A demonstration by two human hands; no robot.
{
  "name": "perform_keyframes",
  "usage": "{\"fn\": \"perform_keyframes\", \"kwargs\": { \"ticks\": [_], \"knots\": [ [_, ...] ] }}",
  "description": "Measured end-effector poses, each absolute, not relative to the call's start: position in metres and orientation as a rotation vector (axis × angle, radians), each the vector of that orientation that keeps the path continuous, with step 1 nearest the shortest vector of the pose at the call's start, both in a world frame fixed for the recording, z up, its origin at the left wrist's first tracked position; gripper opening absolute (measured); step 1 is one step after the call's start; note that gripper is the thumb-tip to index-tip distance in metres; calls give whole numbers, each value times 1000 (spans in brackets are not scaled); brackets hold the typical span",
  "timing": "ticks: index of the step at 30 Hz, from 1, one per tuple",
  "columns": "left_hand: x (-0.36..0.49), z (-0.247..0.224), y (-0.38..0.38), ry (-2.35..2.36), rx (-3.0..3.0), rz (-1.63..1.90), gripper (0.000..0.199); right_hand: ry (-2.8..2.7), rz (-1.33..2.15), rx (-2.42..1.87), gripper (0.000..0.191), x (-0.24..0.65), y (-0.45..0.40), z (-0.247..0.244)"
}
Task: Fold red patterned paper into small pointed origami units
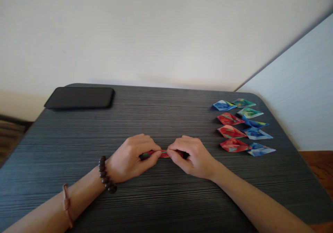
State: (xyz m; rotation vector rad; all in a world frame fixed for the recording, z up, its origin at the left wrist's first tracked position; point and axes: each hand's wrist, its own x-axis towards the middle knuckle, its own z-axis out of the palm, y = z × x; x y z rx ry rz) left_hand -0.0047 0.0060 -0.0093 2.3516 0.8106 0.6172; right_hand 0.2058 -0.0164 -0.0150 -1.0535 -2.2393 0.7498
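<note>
Near the middle of the dark table, a narrow red and green piece of folded paper [164, 154] is pinched between both hands. My left hand [132, 156] grips it from the left with thumb and forefinger, and some of the paper shows inside the curl of the fingers. On the other side, my right hand [194, 156] pinches it with thumb and fingertips. The two hands are nearly touching. Much of the paper lies hidden behind the fingers, so its full shape cannot be made out.
Folded paper boats stand in two columns on the right, among them a red one [235, 145] and a blue one [261, 149]. A black phone [80, 97] lies at the table's [156, 118] back left. A pale wall [161, 35] rises behind.
</note>
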Motion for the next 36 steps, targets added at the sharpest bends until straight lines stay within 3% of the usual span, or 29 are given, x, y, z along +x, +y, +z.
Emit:
{"fn": "perform_keyframes", "kwargs": {
  "ticks": [4,10,22,24,27,30,36],
  "knots": [
    [-3,-6,2,891,2309,640,17,-2185,862,-1059,19,208,-14,-8],
    [-6,-6,5,872,2408,625,38,-2098,983,-1095,22,212,-14,-6],
    [-7,-5,11,764,2276,584,52,-1980,1257,-1086,27,218,-14,-6],
    [-8,-7,10,797,2312,630,48,-1948,1283,-1108,27,218,-13,-7],
    [-12,-10,9,880,2301,638,22,-1933,1243,-1135,26,217,-14,-7],
    [-15,-11,9,828,2298,619,39,-1946,1156,-1167,24,216,-14,-8],
    [-15,-12,11,774,2370,729,28,-2016,1040,-1165,23,214,-17,-10]
  ]
}}
